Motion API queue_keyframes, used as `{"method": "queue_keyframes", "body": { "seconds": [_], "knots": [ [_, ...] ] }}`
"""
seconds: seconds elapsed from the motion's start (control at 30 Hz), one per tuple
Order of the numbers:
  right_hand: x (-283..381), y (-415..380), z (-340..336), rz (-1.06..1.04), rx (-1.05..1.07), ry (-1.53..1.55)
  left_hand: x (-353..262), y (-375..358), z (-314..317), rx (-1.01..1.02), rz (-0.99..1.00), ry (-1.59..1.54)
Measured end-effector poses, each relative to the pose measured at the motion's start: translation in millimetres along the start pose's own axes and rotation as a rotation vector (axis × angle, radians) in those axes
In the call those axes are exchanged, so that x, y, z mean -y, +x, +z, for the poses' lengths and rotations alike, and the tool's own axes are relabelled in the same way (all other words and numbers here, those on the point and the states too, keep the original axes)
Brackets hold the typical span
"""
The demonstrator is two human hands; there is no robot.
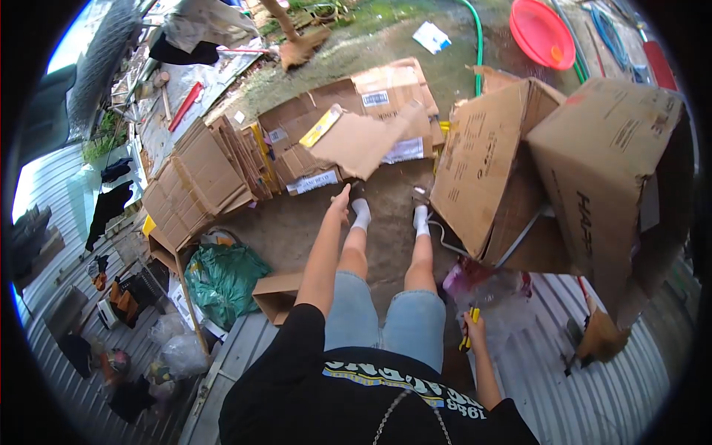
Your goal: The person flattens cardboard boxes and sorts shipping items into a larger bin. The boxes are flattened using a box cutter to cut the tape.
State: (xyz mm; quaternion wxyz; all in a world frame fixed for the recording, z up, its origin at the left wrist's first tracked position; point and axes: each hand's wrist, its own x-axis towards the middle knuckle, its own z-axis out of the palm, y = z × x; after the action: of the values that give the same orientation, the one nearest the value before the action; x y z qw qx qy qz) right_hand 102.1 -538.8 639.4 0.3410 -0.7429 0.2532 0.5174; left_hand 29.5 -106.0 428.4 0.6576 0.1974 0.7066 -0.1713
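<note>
From my end, the right hand [477, 332] was wrapped around a yellow-and-black tool [465, 342], held out sideways, probably to keep it off the legs [354, 256]. Left hand [341, 205] looked open near the loose cardboard piece [363, 141], which overlapped the flattened cardboard [300, 111]; couldn't tell if it touched, tbh.

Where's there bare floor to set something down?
The concrete between your feet, and the patch between the green bag and your left leg. Large boxes crowd the right; stacked cardboard crowds the left.
</note>
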Motion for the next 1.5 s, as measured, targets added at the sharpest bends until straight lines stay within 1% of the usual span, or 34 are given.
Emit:
{"method": "queue_keyframes", "body": {
  "seconds": [0.07,0.1,0.13,0.2,0.27,0.3,0.33,0.37,0.4,0.43,0.47,0.5,0.53,0.57,0.6,0.63,0.7,0.77,0.83,0.87,0.93,0.97,1.0,1.03,1.07,1.13,1.17,1.2,1.23,1.27,1.33,1.4,1.43,1.5],
  "knots": [
    [-10.0,-6.3,4.4,0.003,0.029,0.021,5.5,-5.7,-1.5,-0.024,-0.035,0.2],
    [-17.2,-6.4,4.9,-0.007,0.057,-0.013,16.0,-6.0,-3.4,-0.029,-0.035,0.215],
    [-20.2,-7.0,5.4,-0.025,0.083,-0.044,32.6,-2.4,-7.3,0.021,0.031,0.29],
    [-3.1,-13.2,4.8,-0.042,0.042,-0.018,50.1,-11.9,-8.0,0.036,0.141,0.429],
    [36.2,-22.0,-6.6,-0.26,-0.103,-0.04,60.2,-28.0,-3.0,-0.009,0.228,0.549],
    [67.4,-32.8,-18.2,-0.381,-0.163,-0.046,64.3,-38.7,-1.8,-0.015,0.271,0.608],
    [107.1,-48.3,-34.0,-0.502,-0.235,-0.051,75.4,-23.9,-8.5,0.01,0.356,0.638],
    [153.1,-72.2,-49.6,-0.758,-0.434,-0.087,83.5,-8.9,-12.5,0.043,0.446,0.669],
    [186.5,-83.1,-70.0,-0.985,-0.748,-0.077,83.5,-22.9,-7.4,0.04,0.523,0.727],
    [217.4,-99.5,-92.8,-1.039,-0.778,0.129,82.2,-39.5,-1.2,0.037,0.603,0.784],
    [243.5,-104.1,-123.6,-1.156,-0.917,0.079,79.9,-61.8,7.7,0.084,0.613,0.755],
    [277.8,-118.9,-145.9,-1.265,-0.922,0.001,79.1,-80.0,14.9,0.127,0.618,0.722],
    [301.0,-114.7,-168.3,-1.205,-1.01,-0.153,81.2,-86.4,18.2,0.153,0.634,0.728],
    [324.5,-114.2,-185.3,-1.041,-0.907,-0.313,83.9,-91.9,19.7,0.174,0.648,0.728],
    [336.4,-88.7,-204.0,-1.108,-0.746,-0.443,87.9,-99.1,20.9,0.186,0.654,0.734],
    [353.7,-67.6,-213.6,-0.855,-0.716,-0.777,93.4,-108.4,19.7,0.192,0.657,0.737],
    [376.4,-12.9,-222.4,-0.54,-0.533,-0.939,102.6,-132.3,17.4,0.155,0.684,0.814],
    [375.8,23.8,-220.1,-0.625,-0.565,-1.263,117.3,-140.9,7.9,0.157,0.649,0.744],
    [359.4,66.4,-208.5,-0.713,-0.646,-1.287,130.1,-164.7,0.0,0.104,0.618,0.774],
    [348.4,90.4,-198.6,-0.713,-0.646,-1.279,138.6,-164.8,-10.6,0.091,0.619,0.77],
    [338.7,122.3,-184.7,-0.799,-1.05,-1.171,156.4,-164.1,-27.6,0.082,0.633,0.766],
    [343.3,114.5,-182.8,-0.806,-1.06,-1.159,162.0,-165.5,-32.7,0.073,0.639,0.686],
    [349.6,98.7,-181.2,-0.808,-0.944,-1.048,161.4,-165.8,-31.1,0.064,0.646,0.604],
    [355.8,80.4,-179.3,-0.806,-0.822,-0.938,157.6,-168.0,-28.1,0.06,0.658,0.607],
    [365.2,58.3,-177.2,-0.809,-0.821,-0.931,157.7,-170.5,-29.4,0.043,0.652,0.609],
    [384.1,19.5,-167.4,-0.699,-0.206,-0.457,162.4,-176.0,-29.9,0.018,0.648,0.603],
    [385.4,17.2,-154.4,-0.713,-0.201,-0.456,159.2,-178.7,-25.4,0.017,0.653,0.687],
    [383.9,16.5,-138.5,-0.878,-0.271,-0.465,154.8,-182.0,-21.1,0.013,0.657,0.771],
    [382.9,16.2,-129.2,-1.039,-0.34,-0.471,152.0,-186.0,-17.5,0.002,0.664,0.765],
    [385.5,11.7,-129.7,-1.046,-0.334,-0.471,150.2,-190.8,-11.7,0.023,0.676,0.767],
    [390.9,3.3,-137.0,-1.004,-0.433,-0.693,146.5,-195.5,-1.4,0.047,0.689,0.76],
    [387.5,7.4,-154.4,-0.922,-0.533,-0.787,144.7,-196.8,0.7,0.077,0.74,0.824],
    [386.9,5.3,-168.4,-0.92,-0.662,-0.774,146.0,-192.5,-0.8,0.081,0.791,0.803],
    [389.6,-17.6,-203.6,-0.849,-0.813,-0.697,144.8,-189.0,-6.2,0.067,0.792,0.8]
  ]
}}
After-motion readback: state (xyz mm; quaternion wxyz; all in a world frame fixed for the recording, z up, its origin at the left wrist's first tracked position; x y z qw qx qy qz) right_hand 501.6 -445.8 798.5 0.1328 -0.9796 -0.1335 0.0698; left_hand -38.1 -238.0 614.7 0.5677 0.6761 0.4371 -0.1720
